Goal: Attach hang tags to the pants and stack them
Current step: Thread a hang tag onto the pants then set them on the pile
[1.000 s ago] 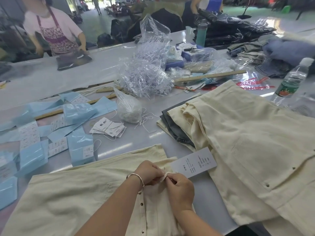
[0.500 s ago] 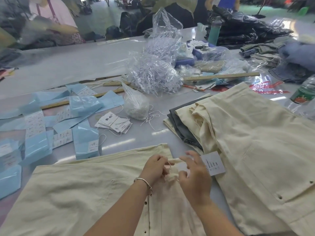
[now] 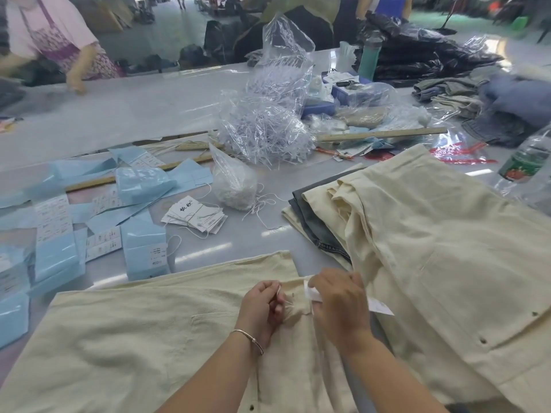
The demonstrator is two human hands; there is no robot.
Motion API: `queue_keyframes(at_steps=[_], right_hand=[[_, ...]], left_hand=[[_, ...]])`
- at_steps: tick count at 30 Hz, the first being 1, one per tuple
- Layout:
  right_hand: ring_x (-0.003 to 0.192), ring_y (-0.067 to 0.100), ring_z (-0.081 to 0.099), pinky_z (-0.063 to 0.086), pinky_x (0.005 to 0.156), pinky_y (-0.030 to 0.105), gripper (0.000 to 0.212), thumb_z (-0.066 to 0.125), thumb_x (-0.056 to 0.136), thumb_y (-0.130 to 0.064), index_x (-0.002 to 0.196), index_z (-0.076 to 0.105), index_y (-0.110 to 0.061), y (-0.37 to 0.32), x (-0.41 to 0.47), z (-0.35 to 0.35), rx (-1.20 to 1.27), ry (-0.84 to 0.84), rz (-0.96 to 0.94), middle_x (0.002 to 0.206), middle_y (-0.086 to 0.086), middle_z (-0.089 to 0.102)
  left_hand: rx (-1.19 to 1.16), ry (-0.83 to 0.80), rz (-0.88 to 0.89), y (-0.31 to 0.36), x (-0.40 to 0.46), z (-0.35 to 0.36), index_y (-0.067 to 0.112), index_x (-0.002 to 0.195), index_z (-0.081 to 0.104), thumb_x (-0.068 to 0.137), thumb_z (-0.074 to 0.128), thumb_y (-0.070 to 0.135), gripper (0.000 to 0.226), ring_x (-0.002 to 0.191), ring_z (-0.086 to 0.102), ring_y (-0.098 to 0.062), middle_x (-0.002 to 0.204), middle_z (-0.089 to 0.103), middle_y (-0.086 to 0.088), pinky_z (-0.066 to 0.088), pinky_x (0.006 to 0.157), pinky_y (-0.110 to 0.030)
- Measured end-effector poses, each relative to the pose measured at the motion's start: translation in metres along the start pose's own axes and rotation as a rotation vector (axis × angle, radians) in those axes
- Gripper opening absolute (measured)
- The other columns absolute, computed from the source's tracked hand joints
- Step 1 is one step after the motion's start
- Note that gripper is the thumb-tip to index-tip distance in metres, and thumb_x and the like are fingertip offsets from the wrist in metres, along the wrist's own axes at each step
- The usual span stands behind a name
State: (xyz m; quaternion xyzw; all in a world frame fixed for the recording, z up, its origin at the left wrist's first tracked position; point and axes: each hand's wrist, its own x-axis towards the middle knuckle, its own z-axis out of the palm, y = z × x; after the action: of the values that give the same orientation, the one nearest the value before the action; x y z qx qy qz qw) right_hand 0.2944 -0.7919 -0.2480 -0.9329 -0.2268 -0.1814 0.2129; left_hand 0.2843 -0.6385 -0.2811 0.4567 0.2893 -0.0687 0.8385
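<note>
Left hand [image 3: 262,305]: I have it pinching the white tag string [image 3: 278,293] at the waistband of the cream pants [image 3: 134,338] lying on the counter [image 3: 208,254] in front of me.
Right hand [image 3: 340,302]: curled round the hang tag [image 3: 378,308], fingers at the bunched waistband.
Stack [image 3: 432,234]: finished pants just to my right.
Slip risk: the string is thin; if my pinch loosens, I judge the loop could pull back out.
Tag risk: pulling hard may tear the card's hole or crease it.
Stacking risk: lifting before the loop is snug could drop the tag.
</note>
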Motion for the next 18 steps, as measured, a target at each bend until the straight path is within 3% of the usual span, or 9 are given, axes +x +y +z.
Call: queue_keyframes(at_steps=[4,7,9,11,14,16,18], right_hand=[[0.063,0.012,0.054,0.041,0.063,0.028,0.022,0.065,0.067,-0.023,0.087,0.058,-0.023,-0.003,-0.029,0.008,0.412,-0.287,0.303,0.065,-0.005,0.057],[0.067,0.013,0.058,0.046,0.069,0.034,0.019,0.064,0.083,-0.018,0.098,0.054,-0.025,0.001,-0.034,0.014,0.587,-0.229,0.557,0.069,-0.002,0.062],[0.070,0.018,0.061,0.049,0.073,0.037,0.024,0.067,0.085,-0.017,0.105,0.056,-0.023,0.004,-0.031,0.015,0.629,-0.235,0.627,0.071,-0.003,0.064],[0.068,0.013,0.060,0.049,0.070,0.032,0.024,0.072,0.081,-0.016,0.101,0.063,-0.024,0.007,-0.030,0.016,0.639,-0.278,0.644,0.071,-0.006,0.063],[0.064,0.004,0.057,0.048,0.066,0.031,0.009,0.073,0.079,-0.018,0.077,0.066,-0.023,0.009,-0.029,0.020,0.563,-0.246,0.612,0.066,-0.010,0.063],[0.067,0.008,0.059,0.049,0.067,0.037,0.013,0.070,0.081,-0.016,0.070,0.064,-0.020,0.009,-0.027,0.025,0.538,-0.220,0.606,0.066,-0.008,0.064],[0.065,0.006,0.058,0.047,0.064,0.033,0.016,0.071,0.081,-0.022,0.068,0.062,-0.023,0.009,-0.024,0.027,0.534,-0.231,0.601,0.065,-0.010,0.063]], left_hand=[[-0.008,-0.015,0.012,-0.002,0.000,-0.001,0.008,0.086,0.052,0.098,0.050,0.006,0.012,0.035,0.036,-0.010,0.053,0.052,-0.003,0.032,0.035,-0.018],[0.028,-0.030,0.021,-0.003,-0.001,0.000,0.007,0.084,0.052,0.097,0.051,0.005,0.013,0.034,0.037,-0.010,0.052,0.053,-0.003,0.031,0.034,-0.018],[0.063,-0.046,0.018,-0.003,-0.002,0.001,0.005,0.084,0.053,0.096,0.053,0.004,0.013,0.034,0.038,-0.010,0.052,0.053,-0.004,0.032,0.033,-0.018],[0.104,-0.071,0.028,-0.002,-0.004,0.001,0.004,0.084,0.054,0.095,0.055,0.002,0.011,0.035,0.039,-0.010,0.052,0.053,-0.004,0.033,0.034,-0.017],[0.185,-0.094,0.071,-0.004,-0.008,0.000,0.004,0.084,0.056,0.093,0.054,-0.003,0.011,0.037,0.042,-0.011,0.054,0.055,-0.004,0.036,0.037,-0.017],[0.243,-0.094,0.089,-0.004,-0.008,0.000,0.004,0.084,0.057,0.092,0.053,-0.004,0.012,0.038,0.042,-0.010,0.053,0.054,-0.004,0.036,0.037,-0.017],[0.348,-0.102,0.108,-0.003,-0.008,0.001,0.005,0.085,0.058,0.092,0.055,-0.003,0.011,0.038,0.040,-0.009,0.052,0.053,-0.002,0.032,0.037,-0.017]])
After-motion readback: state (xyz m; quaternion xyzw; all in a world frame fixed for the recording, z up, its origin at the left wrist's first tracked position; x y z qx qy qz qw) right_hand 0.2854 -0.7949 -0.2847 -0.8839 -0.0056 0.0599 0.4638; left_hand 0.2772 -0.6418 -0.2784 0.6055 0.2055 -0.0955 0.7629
